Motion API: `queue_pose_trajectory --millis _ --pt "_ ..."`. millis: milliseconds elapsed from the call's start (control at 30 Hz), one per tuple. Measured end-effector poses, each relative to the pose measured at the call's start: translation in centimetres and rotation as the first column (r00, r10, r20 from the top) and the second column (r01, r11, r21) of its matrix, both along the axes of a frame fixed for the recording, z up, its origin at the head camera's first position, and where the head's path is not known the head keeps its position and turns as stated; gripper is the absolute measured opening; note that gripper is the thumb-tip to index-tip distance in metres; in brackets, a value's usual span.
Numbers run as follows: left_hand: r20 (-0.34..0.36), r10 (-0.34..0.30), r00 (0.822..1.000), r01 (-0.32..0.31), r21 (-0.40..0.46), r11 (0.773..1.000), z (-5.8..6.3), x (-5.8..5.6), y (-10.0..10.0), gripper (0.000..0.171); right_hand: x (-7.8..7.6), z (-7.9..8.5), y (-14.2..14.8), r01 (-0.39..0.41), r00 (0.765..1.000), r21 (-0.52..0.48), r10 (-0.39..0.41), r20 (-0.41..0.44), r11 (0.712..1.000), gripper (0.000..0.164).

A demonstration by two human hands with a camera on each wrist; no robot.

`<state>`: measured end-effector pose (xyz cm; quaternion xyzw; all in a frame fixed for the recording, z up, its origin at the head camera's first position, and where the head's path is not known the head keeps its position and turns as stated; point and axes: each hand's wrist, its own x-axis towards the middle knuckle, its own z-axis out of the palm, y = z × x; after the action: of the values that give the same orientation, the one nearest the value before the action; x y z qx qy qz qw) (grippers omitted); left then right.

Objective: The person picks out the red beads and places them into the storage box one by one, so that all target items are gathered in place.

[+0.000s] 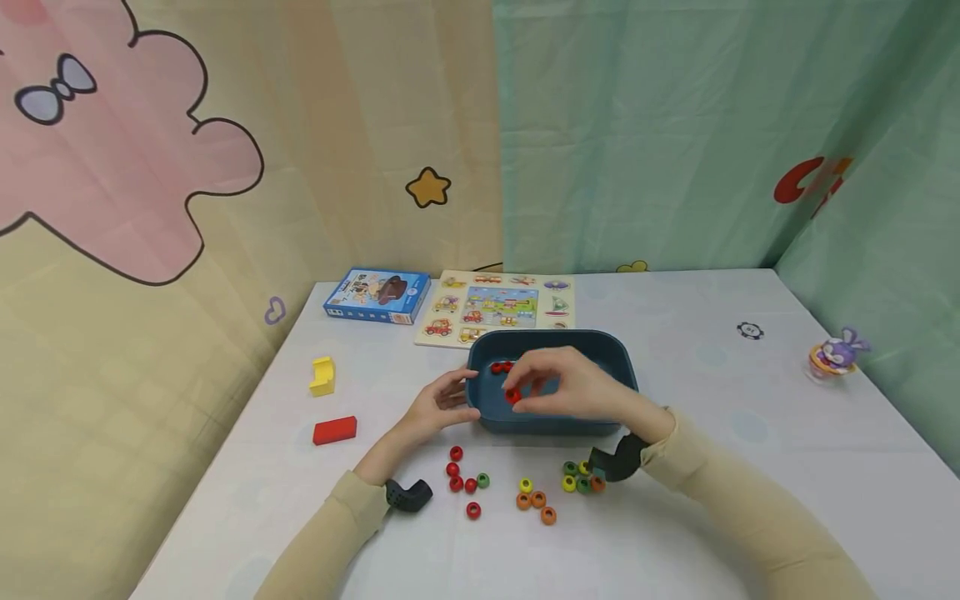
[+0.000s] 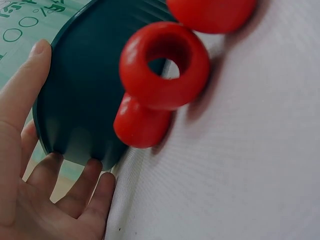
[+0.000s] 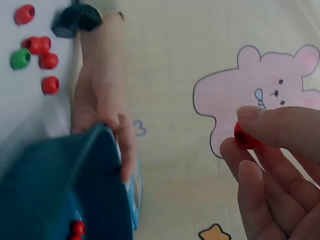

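My right hand point(image 1: 566, 385) is over the dark teal plastic bin point(image 1: 555, 427). Thumb and index finger pinch a red bead point(image 3: 245, 137), plain in the right wrist view. At the bin's left end, my left hand point(image 1: 437, 407) holds the wall, its thumb and fingers spread around the corner. Inside the bin lie a few red beads point(image 1: 497, 367), partly hidden by the right hand. On the table before the bin are several loose red beads point(image 1: 456, 483) and one green bead point(image 1: 483, 481). Large in the left wrist view are red beads point(image 2: 132, 75) beside the bin.
Orange beads point(image 1: 538, 499) and a mixed cluster of green beads point(image 1: 584, 485) and yellow beads point(image 1: 569, 483) lie near the right forearm. At left sit a red block point(image 1: 334, 430) and yellow block point(image 1: 322, 377). Behind are a blue box point(image 1: 378, 295) and a picture puzzle board point(image 1: 501, 307).
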<state>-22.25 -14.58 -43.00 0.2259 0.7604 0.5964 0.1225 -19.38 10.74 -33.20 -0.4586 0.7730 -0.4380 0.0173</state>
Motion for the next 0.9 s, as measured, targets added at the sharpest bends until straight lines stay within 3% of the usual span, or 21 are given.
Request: queue_pose_trajectory --millis 100,200,333,467,700,900 --pt "0.010 0.007 1.000 -0.007 -0.004 1.000 0.1 0.0 0.0 0.059 -1.6 2.2 0.6 0.066 0.998 0.019 -0.067 0.018 0.998 0.022" --pt "0.014 0.015 1.000 -0.014 -0.008 1.000 0.1 0.1 0.0 0.059 -4.1 2.3 1.4 0.119 0.991 0.044 -0.122 0.061 0.992 0.022" --pt "0.005 0.013 1.000 -0.013 -0.010 1.000 0.2 0.1 0.1 0.060 -8.1 -0.3 2.8 0.182 0.971 0.067 -0.190 0.146 0.981 0.023" --pt "-0.003 0.002 1.000 -0.002 -0.014 1.000 0.1 0.1 0.2 0.061 -10.9 -3.5 4.2 0.228 0.947 0.115 -0.248 0.206 0.967 0.025" --pt "0.005 0.016 1.000 -0.016 -0.017 1.000 0.1 0.0 0.2 0.059 -11.6 -6.3 4.7 0.198 0.954 0.241 -0.243 0.174 0.950 0.020" --pt "-0.005 0.014 1.000 -0.014 -0.022 1.000 0.2 0.1 0.1 0.061 -11.5 -7.3 4.2 0.229 0.961 0.401 -0.272 0.053 0.887 0.020"
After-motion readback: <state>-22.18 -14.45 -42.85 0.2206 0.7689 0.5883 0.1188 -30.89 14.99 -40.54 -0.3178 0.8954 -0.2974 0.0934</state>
